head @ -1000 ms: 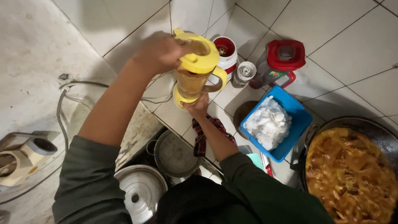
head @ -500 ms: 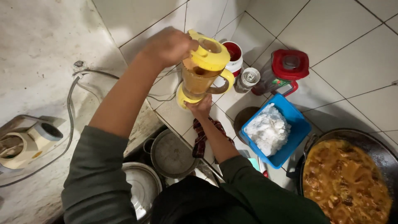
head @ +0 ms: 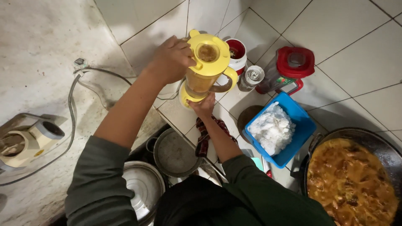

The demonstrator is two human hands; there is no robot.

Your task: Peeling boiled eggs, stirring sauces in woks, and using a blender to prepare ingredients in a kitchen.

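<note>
- Tiled floor [head: 356, 50] meets a rough concrete wall [head: 37, 50] at nine o'clock.
- A wide pan of orange stew [head: 351, 180] sits at four o'clock; a blue tub [head: 302, 125] of white lumps is beside it.
- The yellow blender jug [head: 208, 67] stands centre, at twelve o'clock.
- Left hand [head: 171, 60] has its fingers wrapped round the jug's lid; right hand [head: 203, 106] grips its base.
- The jug could tip and spill if the grip slips.

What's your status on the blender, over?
Left hand gripping blender at its lid; right hand at its base. Jug upright, lid on. Red-lidded jar and blue tub close right.
</note>
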